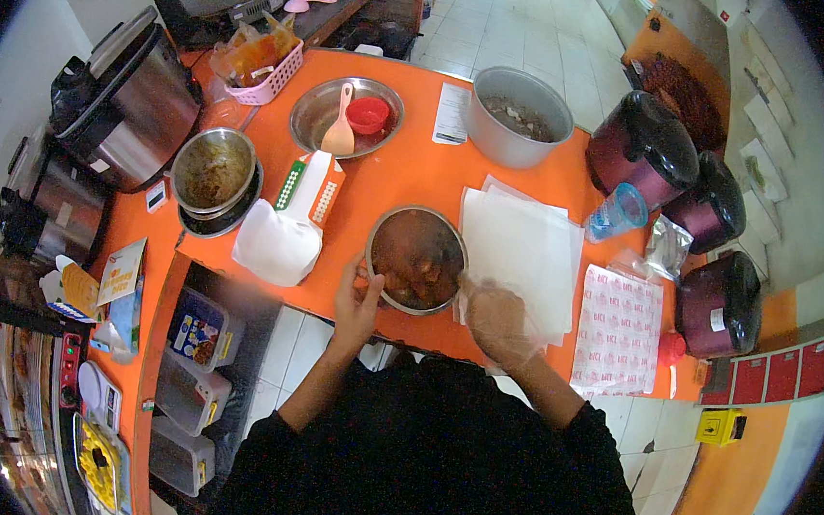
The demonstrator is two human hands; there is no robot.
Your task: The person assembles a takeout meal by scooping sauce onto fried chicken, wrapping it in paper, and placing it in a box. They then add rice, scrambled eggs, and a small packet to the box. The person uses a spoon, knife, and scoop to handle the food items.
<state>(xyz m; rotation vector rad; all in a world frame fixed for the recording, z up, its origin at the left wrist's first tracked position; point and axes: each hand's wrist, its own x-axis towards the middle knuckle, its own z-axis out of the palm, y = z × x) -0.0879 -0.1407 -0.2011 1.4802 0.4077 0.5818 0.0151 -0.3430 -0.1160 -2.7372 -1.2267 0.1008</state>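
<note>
A round metal bowl (417, 259) with dark reddish-brown food in it is at the front of the orange counter (404, 177). My left hand (359, 304) grips the bowl's left side, its thumb near the rim. At the bowl's right side is my right hand (500, 322), in what looks like a clear plastic glove; its fingers are blurred, and whether they hold anything is unclear. A stack of white paper sheets (521, 255) lies just beyond and beside this hand. To the left stand an open paper food box (308, 191) and a white paper sheet (279, 243) against it.
Farther back are a metal basin (307, 115) with a rice paddle (340, 125) and a red bowl (367, 114), and a large metal pot (515, 146). Stacked metal bowls (213, 169) and cookers (133, 105) stand left. Maroon rice cookers (642, 148), a plastic cup (616, 212) and printed wrapping paper (617, 332) are right.
</note>
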